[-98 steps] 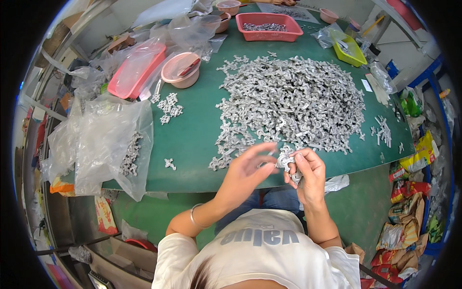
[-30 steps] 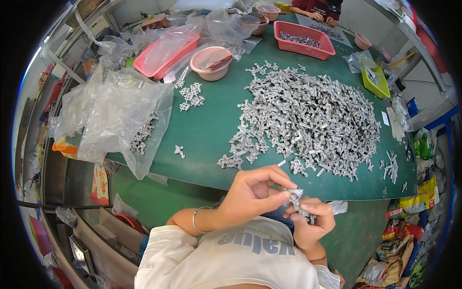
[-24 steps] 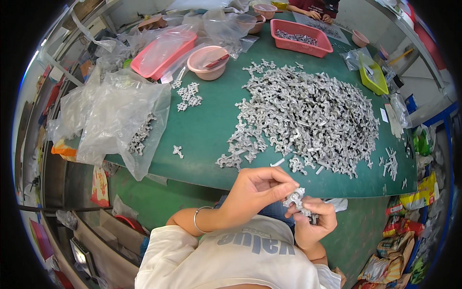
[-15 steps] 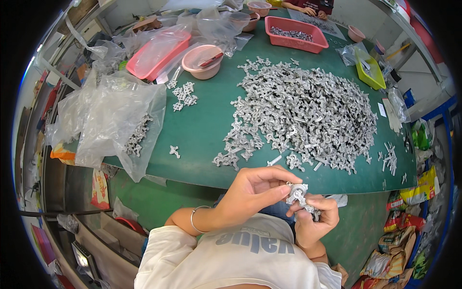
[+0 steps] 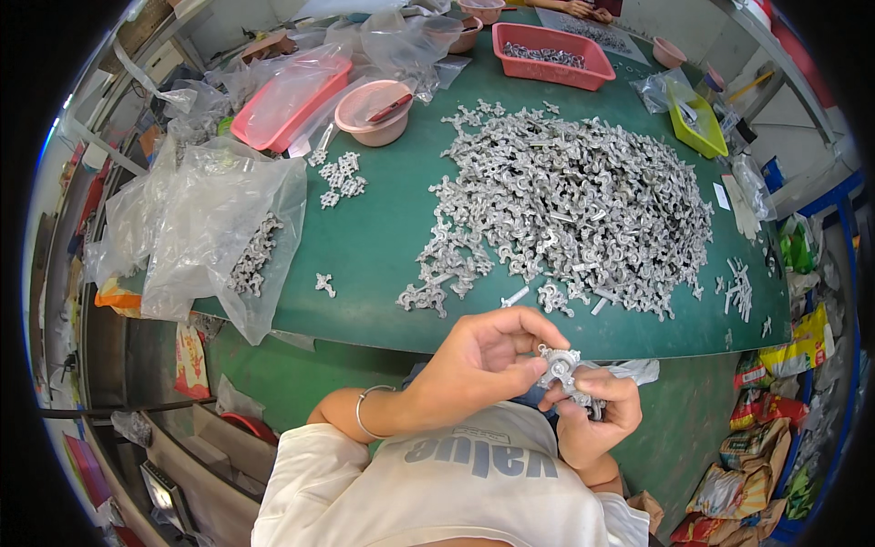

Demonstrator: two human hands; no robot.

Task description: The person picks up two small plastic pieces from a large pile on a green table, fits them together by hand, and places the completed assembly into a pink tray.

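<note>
Between my two hands, just off the table's near edge, are grey metal castings (image 5: 561, 366) with round, lobed ends. My left hand (image 5: 488, 365) pinches the upper end between thumb and fingers. Curled around the lower end is my right hand (image 5: 597, 410), with more of the grey metal showing by its fingers. Whether this is one piece or several pressed together I cannot tell. A large heap of similar castings (image 5: 574, 201) lies on the green table (image 5: 365, 264) beyond my hands. Near its front edge lies a short grey rod (image 5: 515, 296).
One casting (image 5: 325, 284) lies apart at left, near a clear plastic bag (image 5: 205, 228) and a small cluster (image 5: 342, 180). A pink bowl (image 5: 374, 123) holds a red-handled tool. Pink tray (image 5: 556, 68) and yellow tray (image 5: 697, 128) stand farther back. Another person's hands (image 5: 588, 11) show at the far end.
The view has shifted slightly, so the table's things sit a little farther left and higher. My hands keep nearly the same hold on the castings.
</note>
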